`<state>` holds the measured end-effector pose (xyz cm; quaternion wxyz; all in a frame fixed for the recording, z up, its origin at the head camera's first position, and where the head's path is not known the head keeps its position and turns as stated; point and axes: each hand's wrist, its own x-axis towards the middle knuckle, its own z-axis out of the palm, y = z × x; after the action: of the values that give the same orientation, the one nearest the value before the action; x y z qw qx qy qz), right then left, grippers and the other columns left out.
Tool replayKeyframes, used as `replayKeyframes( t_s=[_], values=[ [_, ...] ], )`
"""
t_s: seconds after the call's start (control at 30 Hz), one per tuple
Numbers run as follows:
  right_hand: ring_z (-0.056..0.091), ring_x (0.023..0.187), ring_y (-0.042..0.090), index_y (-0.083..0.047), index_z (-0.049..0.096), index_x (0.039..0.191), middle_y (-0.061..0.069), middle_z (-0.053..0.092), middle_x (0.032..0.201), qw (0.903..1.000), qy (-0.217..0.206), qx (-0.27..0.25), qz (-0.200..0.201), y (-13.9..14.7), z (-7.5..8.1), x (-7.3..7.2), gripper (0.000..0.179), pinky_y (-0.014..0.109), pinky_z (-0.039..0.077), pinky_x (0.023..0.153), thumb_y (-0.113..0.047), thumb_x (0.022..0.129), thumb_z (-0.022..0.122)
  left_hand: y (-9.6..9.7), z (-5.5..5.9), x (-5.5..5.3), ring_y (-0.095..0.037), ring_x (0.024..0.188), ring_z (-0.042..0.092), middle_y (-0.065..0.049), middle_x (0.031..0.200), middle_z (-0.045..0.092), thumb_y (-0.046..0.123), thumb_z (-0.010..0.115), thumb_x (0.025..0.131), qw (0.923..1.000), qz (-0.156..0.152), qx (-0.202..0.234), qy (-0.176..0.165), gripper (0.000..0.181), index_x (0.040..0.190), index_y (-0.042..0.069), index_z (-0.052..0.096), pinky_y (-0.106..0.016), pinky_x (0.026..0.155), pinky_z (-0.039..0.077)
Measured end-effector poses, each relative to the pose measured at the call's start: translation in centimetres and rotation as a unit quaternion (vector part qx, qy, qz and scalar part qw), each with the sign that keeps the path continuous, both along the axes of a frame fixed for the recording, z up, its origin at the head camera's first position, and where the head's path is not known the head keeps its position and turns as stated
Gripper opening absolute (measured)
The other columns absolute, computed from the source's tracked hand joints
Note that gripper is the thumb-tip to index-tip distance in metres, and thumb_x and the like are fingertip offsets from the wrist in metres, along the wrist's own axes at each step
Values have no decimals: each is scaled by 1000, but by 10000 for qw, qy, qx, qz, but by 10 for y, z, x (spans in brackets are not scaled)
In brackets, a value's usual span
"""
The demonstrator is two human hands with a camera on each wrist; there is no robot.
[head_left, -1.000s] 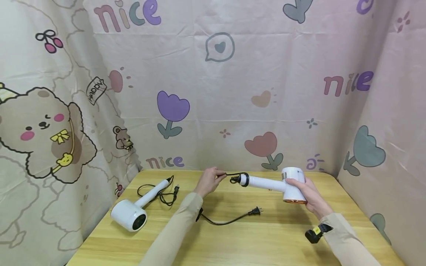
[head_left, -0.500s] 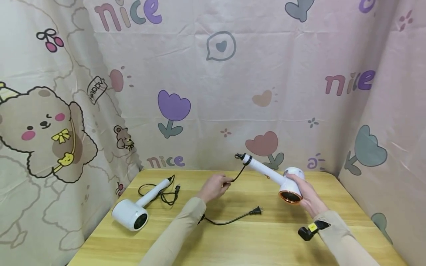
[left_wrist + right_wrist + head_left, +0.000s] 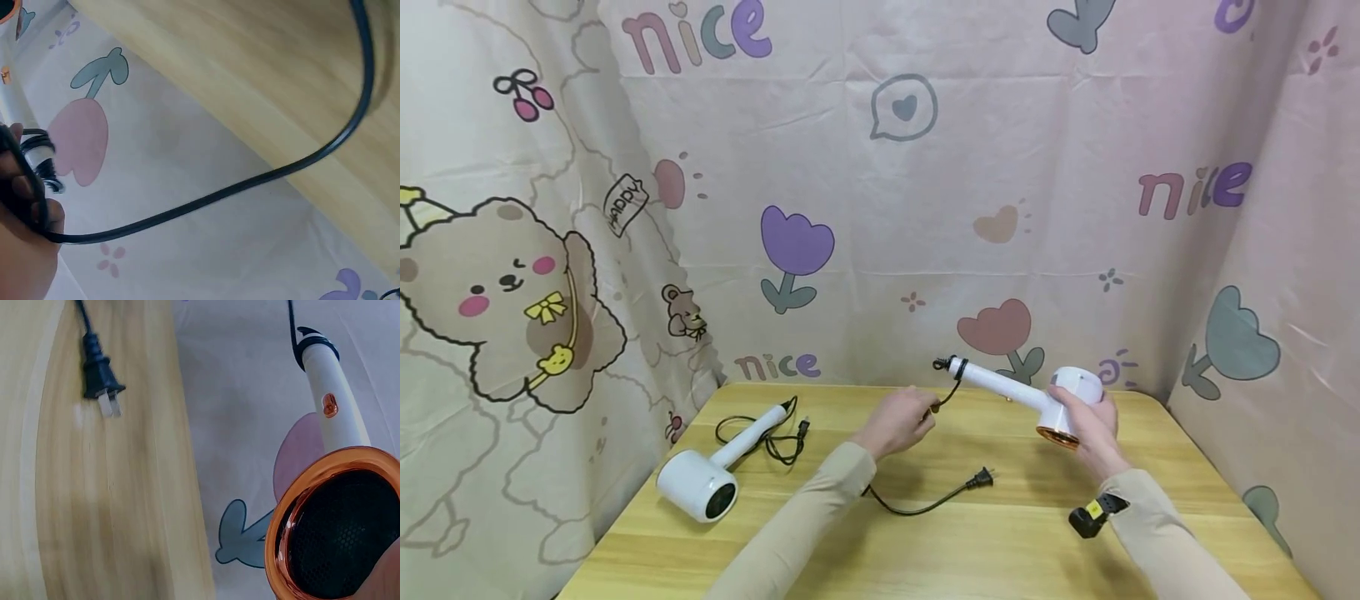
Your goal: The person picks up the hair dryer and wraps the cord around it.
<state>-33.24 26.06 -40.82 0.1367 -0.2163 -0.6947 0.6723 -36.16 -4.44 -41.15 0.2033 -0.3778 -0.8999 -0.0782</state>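
Note:
In the head view my right hand (image 3: 1093, 425) grips a white hair dryer (image 3: 1011, 388) by its head, above the table. The dryer's handle points left and slightly up, with black cord wrapped round its end. Its copper-rimmed outlet (image 3: 340, 531) fills the lower right of the right wrist view. My left hand (image 3: 898, 422) holds the black cord (image 3: 187, 206) a little left of the handle end, fingers curled round it. From that hand the cord runs down to the table, where its two-pin plug (image 3: 980, 477) lies. The left palm is hidden.
A second white hair dryer (image 3: 700, 483) lies at the table's left, its black cord (image 3: 784, 450) loosely looped beside the handle. The wooden table (image 3: 1000, 550) ends at a printed curtain (image 3: 880, 208) at the back and sides.
My left hand has moved right and slightly down with the cord. The dryer's handle end swung up, then dipped a little, and the outlet turned with it. The plug stayed on the table.

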Motion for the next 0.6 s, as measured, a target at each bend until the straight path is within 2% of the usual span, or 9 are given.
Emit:
replayKeyframes(
  t_s=[0.1, 0.2, 0.37, 0.43, 0.6],
  values=[
    [51, 114, 27, -8, 14, 156, 19, 39, 146, 9990, 46, 454, 37, -1, 0, 2, 102, 24, 50, 80, -40, 83, 77, 2, 2, 3, -11, 90, 64, 3, 101, 72, 18, 59, 89, 9997, 46, -194, 139, 22, 109, 15, 69, -24, 77, 54],
    [49, 118, 32, -8, 13, 156, 22, 39, 145, 9970, 52, 769, 68, -2, -1, 4, 104, 29, 51, 82, -42, 82, 77, 2, 2, 7, -9, 84, 65, 2, 102, 73, 22, 63, 87, 9996, 48, -251, 107, 25, 110, 15, 69, -20, 70, 53],
    [51, 113, 33, -6, 17, 155, 22, 44, 138, 9911, 132, 1324, 3, -4, -4, 5, 105, 25, 52, 74, -42, 79, 79, 0, 2, 11, -5, 61, 56, 4, 85, 71, 25, 65, 83, 9997, 81, -83, 205, 15, 93, 15, 70, -15, 52, 43],
    [51, 112, 32, -7, 19, 154, 21, 46, 134, 9880, 229, 1525, -48, -4, -5, 5, 103, 24, 52, 70, -41, 79, 80, 1, 2, 11, -4, 57, 51, 5, 79, 67, 24, 64, 82, 9995, 162, -54, 280, 11, 87, 17, 69, -16, 48, 38],
    [53, 105, 32, -11, 23, 152, 20, 50, 124, 9766, 439, 2091, -236, -5, -2, 3, 98, 27, 53, 63, -41, 78, 80, 2, 4, 10, -4, 56, 46, 5, 84, 63, 22, 65, 82, 9987, 364, -156, 322, 15, 94, 18, 73, -17, 45, 33]
  ],
)
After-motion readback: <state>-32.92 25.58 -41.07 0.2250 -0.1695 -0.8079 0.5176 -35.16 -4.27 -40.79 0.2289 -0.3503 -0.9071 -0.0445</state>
